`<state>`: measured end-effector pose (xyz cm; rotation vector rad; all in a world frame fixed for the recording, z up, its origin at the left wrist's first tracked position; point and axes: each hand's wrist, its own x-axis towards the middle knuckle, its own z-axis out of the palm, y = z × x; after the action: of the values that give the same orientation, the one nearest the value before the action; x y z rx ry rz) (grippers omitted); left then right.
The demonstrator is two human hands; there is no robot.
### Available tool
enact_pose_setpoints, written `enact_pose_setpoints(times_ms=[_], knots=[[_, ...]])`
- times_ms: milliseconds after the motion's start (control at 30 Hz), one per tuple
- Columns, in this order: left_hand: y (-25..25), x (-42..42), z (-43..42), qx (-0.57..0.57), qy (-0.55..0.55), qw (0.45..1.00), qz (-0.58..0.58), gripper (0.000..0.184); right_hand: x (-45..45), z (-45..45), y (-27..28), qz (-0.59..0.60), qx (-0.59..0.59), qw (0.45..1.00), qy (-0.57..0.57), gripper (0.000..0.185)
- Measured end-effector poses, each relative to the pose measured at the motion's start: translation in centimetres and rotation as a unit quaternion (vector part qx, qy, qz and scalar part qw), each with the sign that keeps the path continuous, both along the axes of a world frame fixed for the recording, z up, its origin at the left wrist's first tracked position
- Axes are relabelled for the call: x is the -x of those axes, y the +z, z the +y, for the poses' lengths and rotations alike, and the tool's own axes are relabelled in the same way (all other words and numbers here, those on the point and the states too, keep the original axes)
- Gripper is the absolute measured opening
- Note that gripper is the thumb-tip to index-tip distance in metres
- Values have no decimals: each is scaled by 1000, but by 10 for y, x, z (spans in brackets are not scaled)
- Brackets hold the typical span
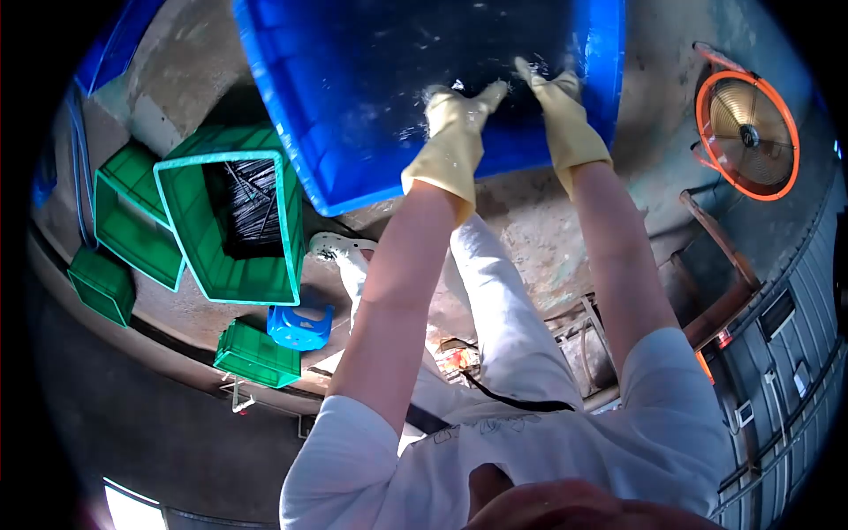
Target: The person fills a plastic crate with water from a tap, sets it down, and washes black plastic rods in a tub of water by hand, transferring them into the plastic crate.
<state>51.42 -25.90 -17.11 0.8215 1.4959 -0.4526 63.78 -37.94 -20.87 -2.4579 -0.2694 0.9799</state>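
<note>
Both my hands wear pale yellow rubber gloves and dip into dark water (397, 53) in a large blue tub (349, 172). My left hand (459, 110) is near the tub's close side, its thumb stretched out to the right, away from the fingers. To its right, my right hand (556, 93) reaches in with the thumb spread towards the left hand. The two hands are apart. Nothing shows between thumb and fingers of either hand, and both look open. The fingertips are under the water, and anything below the surface is hidden.
Left of the tub, a green crate (287, 256) holds several thin dark rods (256, 199). More green crates (132, 221) and a small blue stool (300, 329) stand nearby. On the right are an orange round fan (749, 135) and a rusty metal frame (724, 238). The concrete floor looks wet.
</note>
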Motion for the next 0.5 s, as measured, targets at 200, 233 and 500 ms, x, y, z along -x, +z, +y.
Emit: enact_pose_setpoints(times_ms=[200,233,500], knots=[[-70,-21,-12,35,19,992,-117,108,-15,-16,-31,111,-162,974,115,73],[-71,-20,-14,37,14,991,-125,111,-14,-21,-31,135,-200,962,125,75],[-28,2,-9,-24,-50,998,-14,126,-19,-24,-33,323,-433,835,105,34]])
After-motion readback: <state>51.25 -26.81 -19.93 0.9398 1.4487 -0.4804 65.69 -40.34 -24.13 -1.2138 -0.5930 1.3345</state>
